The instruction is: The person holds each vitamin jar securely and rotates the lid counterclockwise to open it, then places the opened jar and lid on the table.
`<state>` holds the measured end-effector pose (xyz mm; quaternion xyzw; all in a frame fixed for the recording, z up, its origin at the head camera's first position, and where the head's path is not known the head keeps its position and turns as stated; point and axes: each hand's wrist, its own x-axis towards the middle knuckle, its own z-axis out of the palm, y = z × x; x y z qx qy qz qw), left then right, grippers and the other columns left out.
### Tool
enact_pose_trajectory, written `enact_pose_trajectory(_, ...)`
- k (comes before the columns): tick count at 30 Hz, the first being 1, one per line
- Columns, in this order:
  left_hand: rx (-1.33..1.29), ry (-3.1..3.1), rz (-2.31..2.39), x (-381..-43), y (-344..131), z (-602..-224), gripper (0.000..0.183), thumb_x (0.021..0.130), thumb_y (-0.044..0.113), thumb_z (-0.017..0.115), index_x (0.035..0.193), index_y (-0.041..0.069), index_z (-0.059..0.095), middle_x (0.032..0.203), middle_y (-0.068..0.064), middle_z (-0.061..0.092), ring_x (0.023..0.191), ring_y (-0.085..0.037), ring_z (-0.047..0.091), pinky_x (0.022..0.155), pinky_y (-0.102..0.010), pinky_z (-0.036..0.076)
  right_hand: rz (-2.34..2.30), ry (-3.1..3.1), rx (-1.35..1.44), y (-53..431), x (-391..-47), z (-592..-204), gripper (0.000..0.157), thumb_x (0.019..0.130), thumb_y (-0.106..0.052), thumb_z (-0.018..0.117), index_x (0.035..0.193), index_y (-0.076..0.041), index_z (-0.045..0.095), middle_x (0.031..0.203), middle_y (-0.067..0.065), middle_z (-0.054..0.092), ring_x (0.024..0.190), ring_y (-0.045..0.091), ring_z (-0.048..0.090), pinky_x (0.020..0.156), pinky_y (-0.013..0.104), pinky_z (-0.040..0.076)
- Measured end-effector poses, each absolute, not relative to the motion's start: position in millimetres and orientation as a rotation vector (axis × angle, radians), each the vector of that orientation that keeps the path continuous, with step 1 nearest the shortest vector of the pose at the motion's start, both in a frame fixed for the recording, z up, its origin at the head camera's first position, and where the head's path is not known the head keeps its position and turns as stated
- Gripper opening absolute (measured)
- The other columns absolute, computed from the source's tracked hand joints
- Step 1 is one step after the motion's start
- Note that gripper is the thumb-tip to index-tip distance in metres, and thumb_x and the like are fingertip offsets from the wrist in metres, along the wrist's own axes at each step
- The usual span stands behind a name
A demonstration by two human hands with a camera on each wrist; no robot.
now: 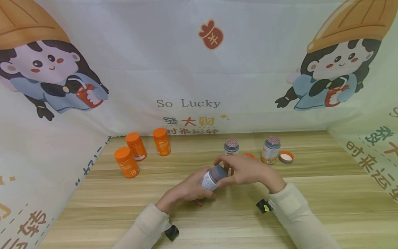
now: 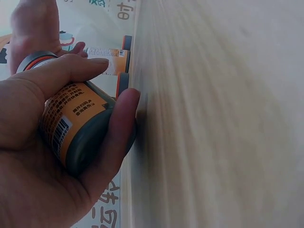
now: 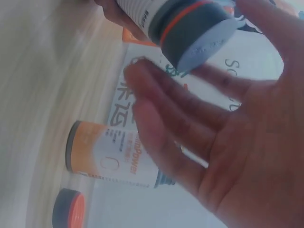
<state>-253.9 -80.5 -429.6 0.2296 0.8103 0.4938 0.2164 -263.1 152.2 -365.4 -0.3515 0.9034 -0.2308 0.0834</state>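
Observation:
My left hand (image 1: 194, 186) grips a small bottle (image 1: 209, 181), tilted, with a white and orange label and a dark grey screw lid (image 1: 219, 172). Its thumb and fingers wrap the body in the left wrist view, with the dark base (image 2: 97, 137) showing. Around the lid, my right hand (image 1: 245, 169) has its fingers spread and loosely bent. In the right wrist view the lid's top (image 3: 209, 45) faces the palm, apart from it; whether a fingertip touches the lid is unclear.
Two lidless bottles with sealed tops, one nearer the middle (image 1: 231, 147) and one farther right (image 1: 271, 150), stand behind the right hand. An upturned lid (image 1: 286, 157) lies beside the latter; another (image 1: 249, 155) is partly hidden. Several orange bottles (image 1: 126, 162) stand at back left.

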Motion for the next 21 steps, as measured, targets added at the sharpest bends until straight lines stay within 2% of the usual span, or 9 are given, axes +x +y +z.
enact_pose_trajectory(4,0.636,2.250,1.369,-254.0,-80.3,-430.1,0.055,0.079,0.004,0.083,0.124,0.009,0.052,0.099,-0.010,0.057,0.071,-0.019,0.056,0.046,-0.035,0.058,-0.728,2.700,-0.951,149.4,-263.6,-368.6,0.044,0.098,-0.057,0.061,0.116,-0.017,0.065,0.085,-0.006,0.068,0.070,0.007,0.063,0.063,0.027,0.054)
enact_pose_trajectory(6,0.639,2.250,1.368,-253.9,-80.1,-430.0,0.054,0.079,0.004,0.083,0.123,0.009,0.052,0.099,-0.010,0.057,0.070,-0.019,0.056,0.046,-0.035,0.058,-0.756,2.679,-0.922,148.5,-263.7,-369.3,0.041,0.100,-0.057,0.059,0.111,-0.018,0.066,0.080,-0.007,0.067,0.066,0.007,0.064,0.059,0.028,0.054)
enact_pose_trajectory(8,0.638,2.246,1.371,-253.7,-80.0,-429.7,0.054,0.079,0.004,0.082,0.123,0.009,0.052,0.098,-0.009,0.057,0.069,-0.019,0.055,0.045,-0.035,0.058,-0.753,2.680,-0.942,148.5,-263.2,-368.7,0.037,0.099,-0.053,0.062,0.109,-0.018,0.066,0.079,-0.006,0.066,0.065,0.007,0.062,0.058,0.026,0.052)
enact_pose_trajectory(11,0.631,2.240,1.376,-253.5,-79.8,-429.4,0.055,0.079,0.003,0.082,0.124,0.009,0.052,0.098,-0.010,0.057,0.069,-0.019,0.056,0.045,-0.035,0.058,-0.713,2.703,-1.027,148.0,-261.9,-365.7,0.036,0.095,-0.044,0.071,0.117,-0.016,0.066,0.086,-0.006,0.067,0.072,0.006,0.061,0.064,0.023,0.051)
enact_pose_trajectory(16,0.628,2.237,1.385,-254.0,-80.1,-429.8,0.058,0.078,0.003,0.082,0.127,0.008,0.051,0.099,-0.010,0.057,0.068,-0.019,0.056,0.045,-0.034,0.057,-0.662,2.722,-1.127,146.9,-260.4,-360.6,0.048,0.087,-0.028,0.081,0.128,-0.010,0.064,0.103,0.000,0.073,0.085,0.008,0.067,0.074,0.023,0.055)
enact_pose_trajectory(19,0.632,2.239,1.382,-254.5,-80.5,-430.5,0.057,0.078,0.003,0.082,0.126,0.008,0.052,0.098,-0.010,0.058,0.067,-0.019,0.056,0.045,-0.034,0.057,-0.674,2.733,-1.093,146.4,-260.2,-360.4,0.053,0.088,-0.035,0.081,0.130,-0.007,0.064,0.108,0.002,0.074,0.088,0.011,0.069,0.076,0.025,0.056)
enact_pose_trajectory(21,0.637,2.240,1.378,-254.7,-80.7,-431.1,0.056,0.078,0.003,0.083,0.125,0.007,0.051,0.097,-0.010,0.057,0.067,-0.019,0.056,0.045,-0.035,0.057,-0.687,2.742,-1.048,145.6,-260.0,-361.4,0.052,0.093,-0.044,0.074,0.129,-0.007,0.066,0.106,0.002,0.074,0.086,0.009,0.068,0.074,0.025,0.056)
